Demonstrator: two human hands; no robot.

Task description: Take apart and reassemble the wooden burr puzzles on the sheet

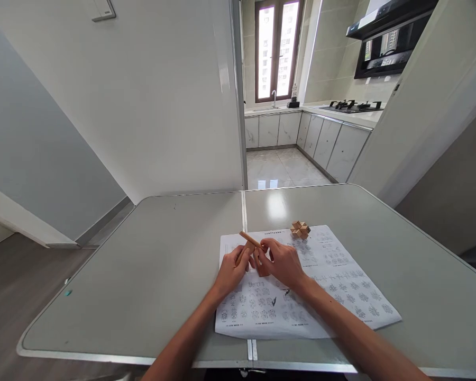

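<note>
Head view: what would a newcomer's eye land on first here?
First, the two hands meeting mid-table: the left hand and right hand pinch crossed wooden sticks between them, above a printed diagram sheet. Just beyond them, at the sheet's far edge, sits an assembled wooden puzzle. All of it lies on a grey table.

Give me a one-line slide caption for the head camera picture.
Left hand and right hand hold wooden sticks over a printed sheet on a grey table, a wooden puzzle nearby.
</note>
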